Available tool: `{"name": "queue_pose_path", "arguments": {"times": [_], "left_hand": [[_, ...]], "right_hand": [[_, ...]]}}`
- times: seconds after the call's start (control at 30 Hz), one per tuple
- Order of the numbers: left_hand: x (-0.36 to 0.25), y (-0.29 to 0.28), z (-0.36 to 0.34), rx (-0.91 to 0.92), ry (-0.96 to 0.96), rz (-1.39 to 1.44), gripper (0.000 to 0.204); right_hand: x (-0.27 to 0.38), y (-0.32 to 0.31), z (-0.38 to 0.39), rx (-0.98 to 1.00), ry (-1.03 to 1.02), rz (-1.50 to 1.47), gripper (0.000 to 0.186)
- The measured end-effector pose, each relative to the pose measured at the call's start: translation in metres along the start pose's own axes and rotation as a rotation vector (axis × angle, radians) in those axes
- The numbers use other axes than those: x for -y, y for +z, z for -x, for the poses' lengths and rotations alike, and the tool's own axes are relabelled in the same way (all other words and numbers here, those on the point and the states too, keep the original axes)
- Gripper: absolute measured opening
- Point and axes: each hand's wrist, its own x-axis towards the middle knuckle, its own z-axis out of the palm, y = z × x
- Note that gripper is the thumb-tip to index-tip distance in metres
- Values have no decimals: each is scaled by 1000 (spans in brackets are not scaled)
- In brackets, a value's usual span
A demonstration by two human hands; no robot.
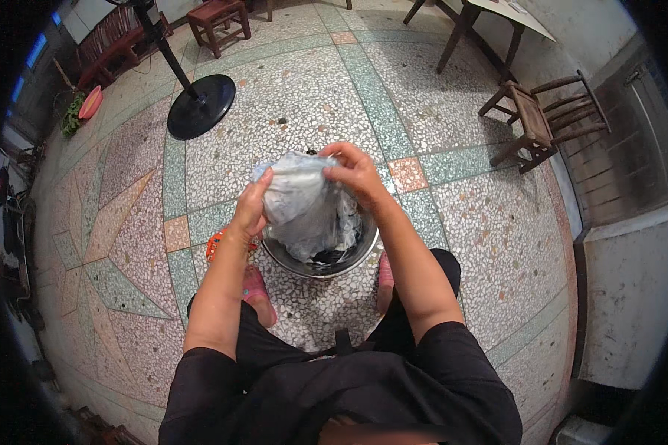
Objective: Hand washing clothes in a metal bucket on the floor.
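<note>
A thin, pale grey, partly see-through plastic bag (302,204) is stretched between my two hands above a round metal basin (369,245). My left hand (252,204) pinches its left edge between thumb and fingers. At the upper right edge, my right hand (354,174) grips it with the fingers curled over. The bag's lower part hangs down into the basin. Inside the basin lie crumpled dark and whitish pieces (330,256); the bag hides part of them, and I cannot tell what they are. The basin rests on the floor between my feet.
A black round fan base (200,106) with a pole stands ahead to the left. A wooden chair (534,122) is at the right, near a table (508,16). A red stool (219,24) stands at the back. Something orange (215,246) lies beside my left foot.
</note>
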Motion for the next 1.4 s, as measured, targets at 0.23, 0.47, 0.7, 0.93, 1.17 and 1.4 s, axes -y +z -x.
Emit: {"name": "queue_pose_path", "arguments": {"times": [0.23,0.47,0.7,0.93,1.17,1.4], "left_hand": [[32,9,-1,294,-111,-1342,55],[-22,-24,-4,54,148,-296,33],[4,-22,-11,-88,-67,358,36],[33,-43,-13,-355,-95,256,20],[55,22,-24,-353,-72,288,29],[45,-67,-40,384,-92,468,30]], "right_hand": [[39,-31,5,-219,-200,-344,27],[2,-13,13,419,231,1183,62],[4,-16,-3,109,153,104,19],[-44,123,35,-62,-637,775,27],[-95,63,-6,-372,-285,788,18],[-68,113,26,-266,-687,686,22]]}}
